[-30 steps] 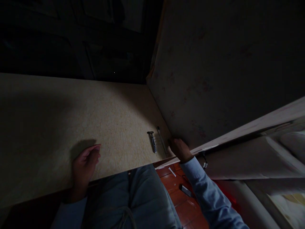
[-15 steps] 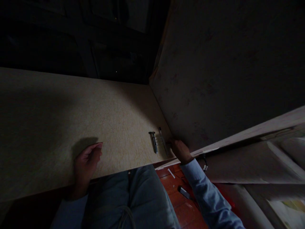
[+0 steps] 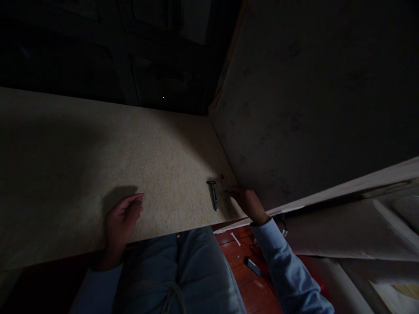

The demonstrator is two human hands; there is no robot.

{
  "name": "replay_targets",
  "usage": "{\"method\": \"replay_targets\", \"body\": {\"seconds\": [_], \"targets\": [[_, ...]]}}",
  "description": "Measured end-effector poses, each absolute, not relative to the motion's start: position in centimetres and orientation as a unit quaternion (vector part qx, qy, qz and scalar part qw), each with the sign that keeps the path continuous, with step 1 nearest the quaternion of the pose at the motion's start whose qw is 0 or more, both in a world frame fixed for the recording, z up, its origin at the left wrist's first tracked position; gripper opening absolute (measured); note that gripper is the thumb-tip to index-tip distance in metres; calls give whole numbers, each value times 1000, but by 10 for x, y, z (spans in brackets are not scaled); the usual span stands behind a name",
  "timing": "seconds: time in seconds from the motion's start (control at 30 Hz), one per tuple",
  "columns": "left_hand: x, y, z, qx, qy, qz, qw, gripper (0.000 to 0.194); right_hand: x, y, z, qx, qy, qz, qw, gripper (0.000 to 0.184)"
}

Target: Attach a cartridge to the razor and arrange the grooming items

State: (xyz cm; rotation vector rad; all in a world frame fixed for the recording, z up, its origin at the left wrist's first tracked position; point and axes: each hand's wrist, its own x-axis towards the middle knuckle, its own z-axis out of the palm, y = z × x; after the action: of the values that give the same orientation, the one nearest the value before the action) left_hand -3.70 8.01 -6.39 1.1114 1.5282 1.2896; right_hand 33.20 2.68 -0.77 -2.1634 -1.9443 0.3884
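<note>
My right hand is at the right end of the tabletop, close to the wall. Its fingers pinch a thin dark item, too small and dim to name. Just left of these fingers lies a razor, its dark head toward the back. Between razor and hand is a slim, pen-like thing with a dark tip; the rest of it is hard to make out. My left hand rests at the front edge, fingers curled and thumb close to the forefinger, nothing visible in them.
A pale, marbled tabletop stretches left under dim light. Along its right side stands a patterned wall; dark window panes are behind. Below right, a grey device and a white strip lie on the red floor.
My right hand has lifted slightly toward the back, and the dark item now shows at its fingertips, over the pen-like thing. The left hand keeps its pose; the view has shifted a little.
</note>
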Motion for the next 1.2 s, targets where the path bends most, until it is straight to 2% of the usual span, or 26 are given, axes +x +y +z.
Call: {"method": "replay_targets", "body": {"seconds": [0.17, 0.5, 0.8, 1.0, 1.2], "targets": [[-38, 80, -66, 450, 611, 510, 404, 35, 326, 46, -5, -717, -674, 163, 73, 29], [-35, 79, -62, 449, 618, 509, 396, 36, 322, 67, -11, -692, -696, 192, 15, 29], [-36, 80, -60, 440, 615, 512, 407, 37, 319, 68, -14, -689, -697, 201, 9, 28], [-37, 79, -65, 442, 613, 511, 410, 35, 319, 61, -13, -703, -690, 166, 44, 30], [-38, 79, -69, 458, 612, 510, 394, 35, 318, 49, -13, -686, -708, 167, 25, 34]]}}
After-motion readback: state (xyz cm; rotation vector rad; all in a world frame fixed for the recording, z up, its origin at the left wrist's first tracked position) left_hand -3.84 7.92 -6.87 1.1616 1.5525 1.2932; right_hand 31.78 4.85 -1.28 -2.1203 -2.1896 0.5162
